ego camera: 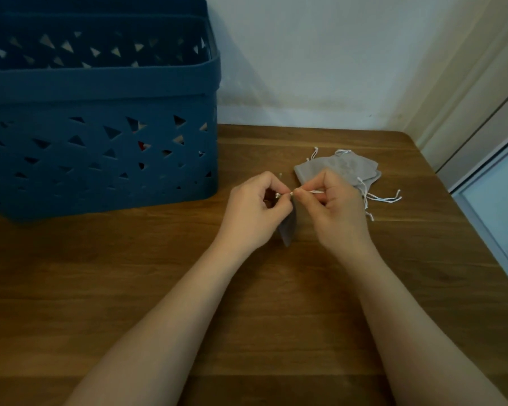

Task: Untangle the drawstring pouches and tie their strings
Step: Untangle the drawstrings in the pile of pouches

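Observation:
A small grey drawstring pouch hangs between my hands above the wooden table, mostly hidden behind my fingers. My left hand and my right hand both pinch its white string, which runs taut between my fingertips. Behind my right hand, a pile of grey pouches lies flat on the table, with white strings trailing loose to its right and at its back edge.
A large dark blue plastic basket with triangular cut-outs stands at the back left of the wooden table. A white wall runs behind the table. The table's right edge is close to a pale door frame.

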The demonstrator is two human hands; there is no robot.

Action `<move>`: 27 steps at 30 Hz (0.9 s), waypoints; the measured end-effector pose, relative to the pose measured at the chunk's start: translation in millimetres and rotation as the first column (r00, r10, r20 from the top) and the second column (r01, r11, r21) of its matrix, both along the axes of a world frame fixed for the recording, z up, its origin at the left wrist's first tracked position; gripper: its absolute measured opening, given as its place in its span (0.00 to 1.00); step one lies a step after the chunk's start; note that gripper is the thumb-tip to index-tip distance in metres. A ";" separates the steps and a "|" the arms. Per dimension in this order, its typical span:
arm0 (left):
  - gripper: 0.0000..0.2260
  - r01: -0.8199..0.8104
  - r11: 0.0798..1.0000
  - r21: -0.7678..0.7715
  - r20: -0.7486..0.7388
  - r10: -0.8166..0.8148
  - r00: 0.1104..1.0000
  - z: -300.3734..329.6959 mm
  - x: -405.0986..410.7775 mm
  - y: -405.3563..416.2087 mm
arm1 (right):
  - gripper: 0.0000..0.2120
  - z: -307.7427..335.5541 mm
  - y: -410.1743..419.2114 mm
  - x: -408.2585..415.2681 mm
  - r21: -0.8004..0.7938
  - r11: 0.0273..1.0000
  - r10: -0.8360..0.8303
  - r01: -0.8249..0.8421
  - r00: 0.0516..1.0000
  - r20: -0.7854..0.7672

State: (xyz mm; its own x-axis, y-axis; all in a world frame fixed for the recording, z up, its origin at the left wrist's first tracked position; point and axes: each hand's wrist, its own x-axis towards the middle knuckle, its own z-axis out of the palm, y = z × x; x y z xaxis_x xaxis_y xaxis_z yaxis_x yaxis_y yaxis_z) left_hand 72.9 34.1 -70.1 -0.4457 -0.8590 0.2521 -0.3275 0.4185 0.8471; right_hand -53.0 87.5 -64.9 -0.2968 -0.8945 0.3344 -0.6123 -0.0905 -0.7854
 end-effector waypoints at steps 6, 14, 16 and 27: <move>0.08 -0.008 0.999 0.035 -0.142 0.013 0.990 9.8 12.8 1.2 | 0.08 11.9 -4.3 11.7 -0.049 0.993 0.119 -0.111 0.972 0.202; 0.10 -0.135 0.990 0.043 -0.359 0.142 0.922 46.2 21.2 5.2 | 0.09 56.5 -18.7 42.4 -0.270 0.954 0.251 -0.127 0.834 0.491; 0.07 -0.171 0.985 -0.032 -0.411 0.143 0.901 62.4 23.7 1.1 | 0.08 74.8 -23.1 47.9 -0.305 0.943 0.280 -0.136 0.820 0.499; 0.04 -0.467 0.794 -0.389 -0.339 0.348 0.874 175.1 51.8 -55.6 | 0.16 138.1 -58.8 66.2 -0.383 0.904 0.294 -0.189 0.926 0.238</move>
